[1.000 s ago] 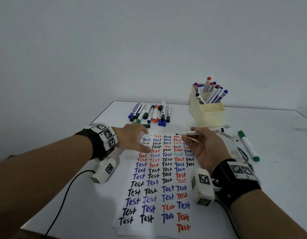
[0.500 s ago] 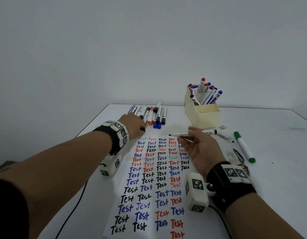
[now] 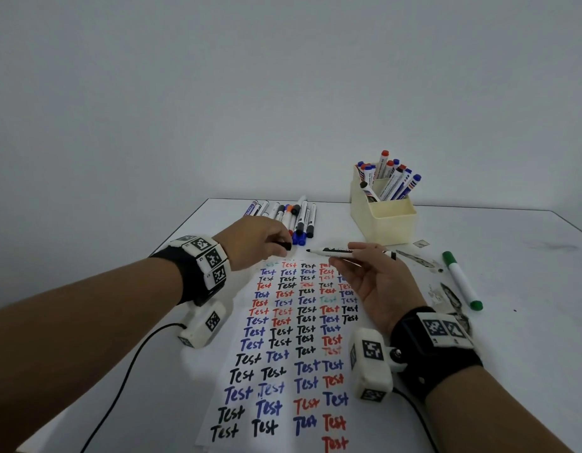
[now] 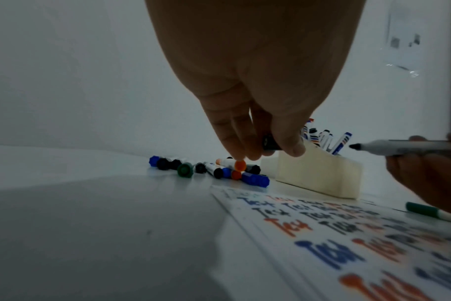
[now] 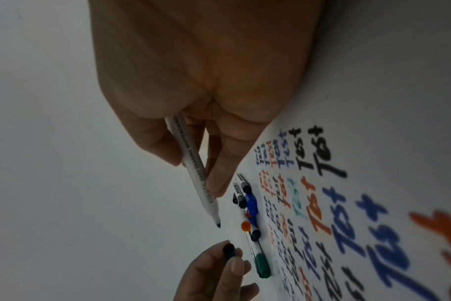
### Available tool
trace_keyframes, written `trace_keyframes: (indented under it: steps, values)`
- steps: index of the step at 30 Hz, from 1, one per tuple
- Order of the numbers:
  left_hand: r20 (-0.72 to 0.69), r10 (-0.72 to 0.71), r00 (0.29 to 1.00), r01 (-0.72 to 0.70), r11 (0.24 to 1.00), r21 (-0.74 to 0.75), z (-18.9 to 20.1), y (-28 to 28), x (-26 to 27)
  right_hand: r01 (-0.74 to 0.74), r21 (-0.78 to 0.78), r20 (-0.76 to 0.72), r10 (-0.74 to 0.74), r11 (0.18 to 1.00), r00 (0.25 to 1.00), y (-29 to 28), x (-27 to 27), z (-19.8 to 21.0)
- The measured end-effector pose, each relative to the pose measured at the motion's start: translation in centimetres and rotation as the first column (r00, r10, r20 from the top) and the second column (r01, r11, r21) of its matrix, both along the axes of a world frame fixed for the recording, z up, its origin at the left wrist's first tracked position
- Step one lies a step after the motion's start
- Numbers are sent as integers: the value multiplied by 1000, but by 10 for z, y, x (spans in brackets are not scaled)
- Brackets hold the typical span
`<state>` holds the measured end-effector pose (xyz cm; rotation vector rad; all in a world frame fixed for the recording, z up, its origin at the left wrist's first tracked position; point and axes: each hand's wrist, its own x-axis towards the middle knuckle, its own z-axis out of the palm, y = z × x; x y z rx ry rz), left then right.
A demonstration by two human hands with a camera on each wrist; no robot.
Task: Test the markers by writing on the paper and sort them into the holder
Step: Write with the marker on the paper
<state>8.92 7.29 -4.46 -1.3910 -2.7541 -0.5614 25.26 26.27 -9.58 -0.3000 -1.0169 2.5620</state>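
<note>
Pinching 1 black cap (image 3: 285,246), left hand (image 3: 255,241); right hand (image 3: 379,282) grips 1 uncapped marker (image 3: 343,252) above 1 paper (image 3: 283,371).

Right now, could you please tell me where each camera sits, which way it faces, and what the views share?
Head: on the head, facing forward and down at the paper, holder and both forearms.
Left wrist: low by the table, along the left hand pinching a black cap.
Right wrist: along the right hand gripping the uncapped marker.
Shared: both wrist views show cap, marker and paper.
</note>
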Motion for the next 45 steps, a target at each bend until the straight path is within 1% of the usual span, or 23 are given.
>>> trace_keyframes:
  steps: [2, 5, 8, 13, 19, 25, 31, 36, 39, 41, 43, 45]
  values:
    - [20, -9, 1000, 9, 999, 37, 1, 0, 5, -13, 18, -4, 13, 1000, 1000, -1, 1, 1]
    - [-10, -25, 1000, 26, 999, 46, 2, 2, 13, -30, 44, -7, 31, 999, 1000, -3, 2, 2]
    - [-3, -50, 999, 50, 996, 74, 3, 5, 18, -37, 71, -4, 37, 997, 999, -3, 2, 2]
    - [-9, -55, 998, 55, 996, 72, 3, 9, 27, -14, 77, -14, 15, 997, 1000, -3, 2, 2]
    - [-43, -73, 996, 75, 995, 69, 7, 13, 42, -25, 99, -15, 26, 995, 1000, -5, 2, 2]
    - [-55, 5, 999, -2, 998, 56, 10, 25, 51, -12, 93, -50, 17, 996, 999, -6, 2, 3]
    - [-66, 4, 998, 0, 998, 68, 23, 34, 52, -2, 53, -94, 7, 999, 996, -5, 2, 4]
    - [-78, 4, 997, -4, 1000, 9, 29, 35, 54, -13, 49, -93, 18, 999, 995, -6, 3, 5]
    - [-62, -14, 998, 12, 1000, -28, 28, 28, 56, -14, 70, -55, 18, 997, 998, -6, 2, 4]
    - [-57, -51, 997, 48, 997, -53, 24, 20, 53, -16, 97, -20, 18, 995, 1000, -8, 2, 1]
    - [-23, -93, 995, 89, 987, -134, 17, 8, 45, -12, 119, 13, 11, 993, 1000, -8, 1, -2]
    - [18, -80, 997, 81, 957, -278, 9, -5, 35, 8, 121, 38, -12, 993, 999, -7, 0, -3]
